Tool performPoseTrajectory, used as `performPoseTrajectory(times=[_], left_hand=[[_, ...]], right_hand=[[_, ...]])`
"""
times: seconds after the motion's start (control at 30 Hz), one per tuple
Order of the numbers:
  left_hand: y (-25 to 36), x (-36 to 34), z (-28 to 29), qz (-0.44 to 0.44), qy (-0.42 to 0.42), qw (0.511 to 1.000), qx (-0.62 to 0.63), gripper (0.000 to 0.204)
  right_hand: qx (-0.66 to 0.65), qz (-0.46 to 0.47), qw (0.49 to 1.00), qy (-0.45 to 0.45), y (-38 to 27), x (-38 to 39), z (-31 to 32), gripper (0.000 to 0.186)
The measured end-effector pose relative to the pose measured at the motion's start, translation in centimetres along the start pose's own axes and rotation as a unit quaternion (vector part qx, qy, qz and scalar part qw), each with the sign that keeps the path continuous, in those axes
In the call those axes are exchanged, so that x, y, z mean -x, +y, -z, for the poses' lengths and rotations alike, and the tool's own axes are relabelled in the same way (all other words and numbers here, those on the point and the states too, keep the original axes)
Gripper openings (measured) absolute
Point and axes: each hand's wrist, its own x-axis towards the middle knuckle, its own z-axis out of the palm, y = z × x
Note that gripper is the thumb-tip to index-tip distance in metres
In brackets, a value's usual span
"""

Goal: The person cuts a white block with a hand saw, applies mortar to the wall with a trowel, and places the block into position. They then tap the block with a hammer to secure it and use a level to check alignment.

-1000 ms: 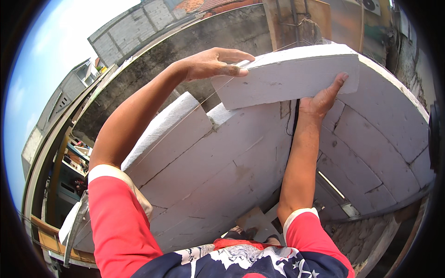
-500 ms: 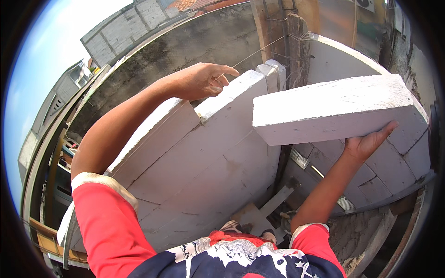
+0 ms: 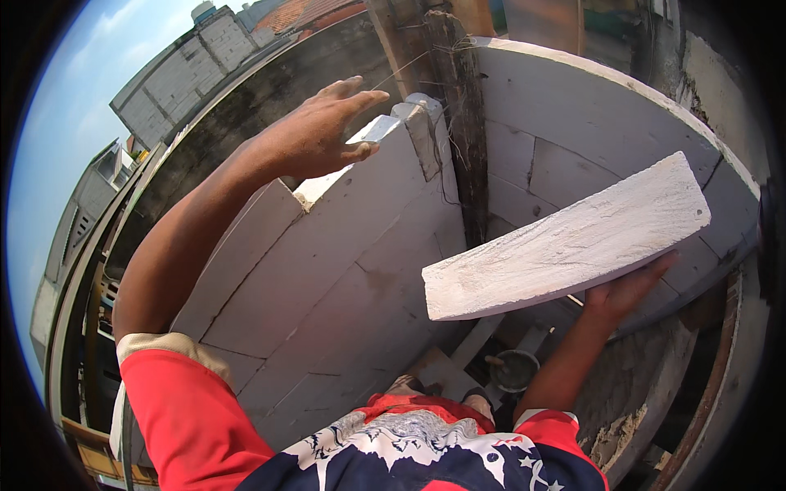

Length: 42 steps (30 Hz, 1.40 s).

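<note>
Head view: white block (image 3: pixel 565 245) is up in the air right of center, over the corner where two walls meet. Long and flat-sided, broad rough face toward the camera, tilted: right end higher in frame, left end lower. Looks clear of both walls.

Right hand (image 3: pixel 626 290) grips it from below near the right end; most of the fingers are hidden under the block, so exact finger placement can't be told. Left hand (image 3: pixel 336 131) is empty, open, fingers spread, over the top edge of the left wall (image 3: pixel 352 254). Can't tell if it touches the wall or the thin string (image 3: pixel 399 71) next to it.

Left wall: pale blocks, visible joints, stepped top edge with a notch just below the left wrist. Right wall (image 3: pixel 573 123): same pale blocks, curved by the lens. Rough dark post (image 3: pixel 454 123) stands in the corner between them, loose wire around its upper part.

Below: round bucket (image 3: pixel 516 371) on the floor near the person's feet, wooden handle (image 3: pixel 494 360) at its rim. Person wears a shirt (image 3: pixel 196 409) with red sleeves, dark printed front.

Beyond left wall: dark weathered wall (image 3: pixel 270 102), then gray block building (image 3: pixel 188 74) under blue sky.
</note>
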Motion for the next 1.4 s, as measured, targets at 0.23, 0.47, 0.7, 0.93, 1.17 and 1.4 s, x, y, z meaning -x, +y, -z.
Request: performPoseTrajectory(times=[0.23,0.47,0.7,0.93,1.17,1.4], left_hand=[[10.9,-2.3,3.2,-0.121,-0.037,0.980,0.152,0.066],[16.7,1.4,-5.1,-0.217,0.060,0.854,0.468,0.124],[18.6,3.9,-8.9,-0.189,0.123,0.798,0.558,0.105],[17.9,5.5,-10.4,-0.156,0.126,0.821,0.535,0.080],[17.5,7.4,-12.3,-0.094,0.124,0.797,0.583,0.072],[16.9,8.8,-14.3,-0.085,0.131,0.761,0.629,0.068]], right_hand=[[0.023,-0.040,0.992,-0.119,1.1,2.1,4.9,0.084],[0.149,-0.122,0.961,-0.199,1.1,6.2,5.2,0.094],[0.196,-0.173,0.938,-0.227,1.8,8.5,2.8,0.098],[0.282,-0.182,0.904,-0.265,2.7,10.1,2.6,0.111],[0.297,-0.201,0.885,-0.297,3.8,11.2,3.2,0.118],[0.360,-0.194,0.853,-0.325,3.5,12.1,3.1,0.112]])
